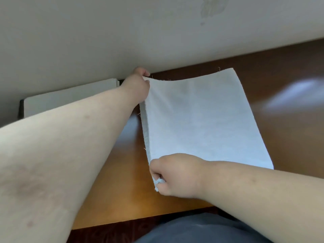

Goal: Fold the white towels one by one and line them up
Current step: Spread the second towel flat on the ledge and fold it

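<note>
A white towel (201, 118), folded over once, lies on the brown wooden table (284, 120). Its doubled left edge is lifted slightly off the wood. My left hand (137, 86) pinches the far left corner of this towel, close to the wall. My right hand (177, 174) grips the near left corner, with a bit of cloth bunched between the fingers. A folded white towel (70, 98) lies flat at the far left against the wall, partly hidden behind my left forearm.
A pale wall (122, 32) runs along the table's far edge. The table's near edge (140, 218) is just in front of my lap, which is covered by dark cloth (201, 230). Bright glare falls on the wood at the right.
</note>
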A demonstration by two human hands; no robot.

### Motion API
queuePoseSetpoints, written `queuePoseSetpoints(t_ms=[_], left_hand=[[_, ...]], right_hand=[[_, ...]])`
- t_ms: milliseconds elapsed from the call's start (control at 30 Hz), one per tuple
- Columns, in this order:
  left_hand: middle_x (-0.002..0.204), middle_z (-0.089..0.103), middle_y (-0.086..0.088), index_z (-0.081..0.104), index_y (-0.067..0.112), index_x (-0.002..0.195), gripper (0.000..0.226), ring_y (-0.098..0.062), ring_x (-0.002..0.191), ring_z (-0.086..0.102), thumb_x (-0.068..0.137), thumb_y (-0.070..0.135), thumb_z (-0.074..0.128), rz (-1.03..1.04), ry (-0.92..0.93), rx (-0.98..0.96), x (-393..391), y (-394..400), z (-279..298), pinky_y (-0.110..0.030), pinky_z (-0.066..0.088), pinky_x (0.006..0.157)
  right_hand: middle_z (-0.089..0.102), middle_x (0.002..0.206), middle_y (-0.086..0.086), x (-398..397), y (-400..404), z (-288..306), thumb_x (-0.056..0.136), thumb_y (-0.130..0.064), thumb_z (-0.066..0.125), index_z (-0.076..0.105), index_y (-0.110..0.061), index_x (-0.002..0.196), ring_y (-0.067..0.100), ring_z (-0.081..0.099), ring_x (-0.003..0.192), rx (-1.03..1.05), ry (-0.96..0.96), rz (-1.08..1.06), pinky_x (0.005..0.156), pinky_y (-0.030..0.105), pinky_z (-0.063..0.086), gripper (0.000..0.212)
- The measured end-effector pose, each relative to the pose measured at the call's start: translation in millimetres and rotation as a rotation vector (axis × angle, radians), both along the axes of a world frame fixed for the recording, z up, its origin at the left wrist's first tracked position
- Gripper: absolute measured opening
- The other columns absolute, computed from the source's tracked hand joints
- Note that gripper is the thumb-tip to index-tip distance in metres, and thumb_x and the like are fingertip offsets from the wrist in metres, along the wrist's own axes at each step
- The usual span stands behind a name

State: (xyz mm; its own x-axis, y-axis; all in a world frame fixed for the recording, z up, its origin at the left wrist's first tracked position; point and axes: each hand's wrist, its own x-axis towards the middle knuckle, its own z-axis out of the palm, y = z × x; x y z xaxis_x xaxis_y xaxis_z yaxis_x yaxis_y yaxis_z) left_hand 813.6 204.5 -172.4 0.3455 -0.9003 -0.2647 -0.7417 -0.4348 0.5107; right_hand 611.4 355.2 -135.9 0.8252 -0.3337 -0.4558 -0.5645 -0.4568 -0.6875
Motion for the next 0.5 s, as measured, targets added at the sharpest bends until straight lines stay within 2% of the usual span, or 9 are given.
queuePoseSetpoints(t_ms=[67, 167, 233, 300, 367, 433, 500], left_hand=[[0.082, 0.050, 0.001, 0.051, 0.021, 0.121, 0.023, -0.016, 0.067, 0.048, 0.099, 0.022, 0.048, 0.002, -0.007, -0.005, 6, 5, -12, -0.026, 0.035, 0.062], [0.073, 0.041, 0.006, 0.050, 0.022, 0.118, 0.019, -0.011, 0.059, 0.041, 0.100, 0.019, 0.046, 0.031, 0.014, -0.035, 8, 11, -22, -0.026, 0.030, 0.049], [0.074, 0.043, 0.004, 0.050, 0.022, 0.118, 0.019, -0.013, 0.059, 0.042, 0.100, 0.018, 0.046, 0.053, 0.049, -0.049, 10, 14, -25, -0.026, 0.032, 0.049], [0.087, 0.052, -0.004, 0.049, 0.021, 0.122, 0.023, -0.018, 0.069, 0.048, 0.099, 0.017, 0.048, 0.060, 0.059, -0.035, 12, 16, -26, -0.027, 0.040, 0.059], [0.112, 0.054, -0.010, 0.047, 0.021, 0.129, 0.034, -0.024, 0.091, 0.055, 0.096, 0.013, 0.050, 0.067, 0.050, -0.028, 15, 19, -29, -0.030, 0.046, 0.079], [0.129, 0.047, -0.012, 0.043, 0.022, 0.137, 0.049, -0.028, 0.111, 0.050, 0.091, 0.007, 0.050, 0.059, -0.031, -0.060, 14, 23, -31, -0.033, 0.042, 0.096], [0.139, 0.039, -0.013, 0.039, 0.023, 0.142, 0.060, -0.031, 0.122, 0.041, 0.087, 0.005, 0.050, -0.028, -0.187, -0.139, 4, 30, -32, -0.035, 0.033, 0.103]], right_hand=[[0.063, 0.095, -0.008, 7, 6, -15, 0.090, -0.028, 0.054, 0.046, -0.030, 0.083, 0.015, 0.056, 0.082, 0.004, 0.024, 0.002, 0.070, 0.032, 0.049, 0.010], [0.063, 0.096, -0.007, 14, 13, -29, 0.091, -0.031, 0.055, 0.047, -0.031, 0.086, 0.016, 0.057, 0.083, 0.012, 0.027, 0.005, 0.074, 0.035, 0.052, 0.009], [0.062, 0.097, -0.008, 17, 15, -38, 0.092, -0.032, 0.056, 0.048, -0.031, 0.088, 0.017, 0.056, 0.085, 0.018, 0.042, 0.020, 0.074, 0.034, 0.050, 0.009], [0.062, 0.102, -0.006, 17, 16, -46, 0.094, -0.032, 0.057, 0.054, -0.029, 0.096, 0.018, 0.056, 0.091, 0.023, 0.081, 0.038, 0.076, 0.033, 0.048, 0.005], [0.062, 0.116, -0.005, 16, 16, -52, 0.095, -0.031, 0.057, 0.060, -0.028, 0.115, 0.019, 0.056, 0.104, 0.016, 0.133, 0.088, 0.086, 0.034, 0.048, 0.020], [0.059, 0.130, -0.007, 12, 17, -53, 0.097, -0.033, 0.057, 0.056, -0.031, 0.132, 0.017, 0.052, 0.118, 0.038, 0.144, 0.111, 0.097, 0.034, 0.045, 0.036], [0.055, 0.137, -0.012, 3, 16, -49, 0.097, -0.038, 0.055, 0.052, -0.036, 0.137, 0.011, 0.048, 0.124, 0.084, 0.100, 0.069, 0.103, 0.032, 0.042, 0.040]])
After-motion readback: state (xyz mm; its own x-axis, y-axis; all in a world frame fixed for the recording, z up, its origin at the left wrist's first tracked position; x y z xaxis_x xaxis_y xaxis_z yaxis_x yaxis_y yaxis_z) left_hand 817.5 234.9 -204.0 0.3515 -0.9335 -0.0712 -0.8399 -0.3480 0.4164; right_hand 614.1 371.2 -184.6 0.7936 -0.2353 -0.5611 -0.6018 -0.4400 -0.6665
